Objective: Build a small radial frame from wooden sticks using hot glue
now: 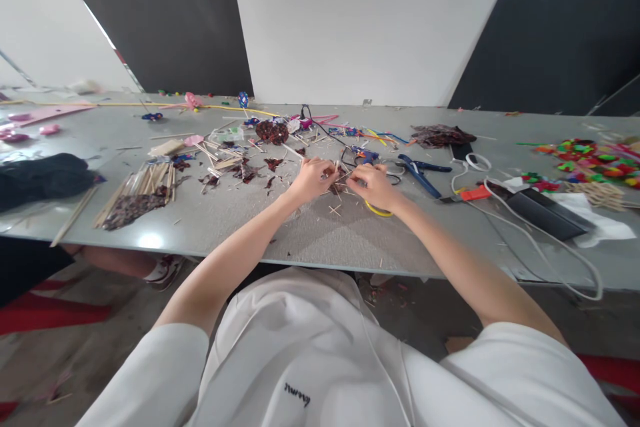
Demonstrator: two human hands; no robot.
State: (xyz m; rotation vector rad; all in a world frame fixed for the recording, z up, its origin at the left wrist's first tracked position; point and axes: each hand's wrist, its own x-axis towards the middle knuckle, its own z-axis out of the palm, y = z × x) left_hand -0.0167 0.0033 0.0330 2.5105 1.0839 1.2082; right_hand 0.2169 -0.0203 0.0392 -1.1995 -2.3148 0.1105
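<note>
My left hand [315, 177] is closed in a pinch above the middle of the grey table. A pale, thin wooden stick [337, 165] shows at its fingertips. Just to the right, my right hand [374, 187] also pinches thin sticks, its fingertips facing the left hand's. Several thin sticks cross in the narrow gap between the hands, with dark brown mottled scraps beneath them; fingers partly hide how they join. Small crossed sticks [335, 211] lie just below. A yellow ring-shaped thing [379, 209] lies partly under my right hand.
Blue-handled pliers [420, 173] and an orange-handled cutter [475, 194] lie right, near a white cable [550, 243] and black case [547, 213]. Bundled sticks [150, 181] and mottled scraps [245, 170] lie left. A round brown mottled piece [271, 133] is behind. The table's front edge [320, 267] is near my body.
</note>
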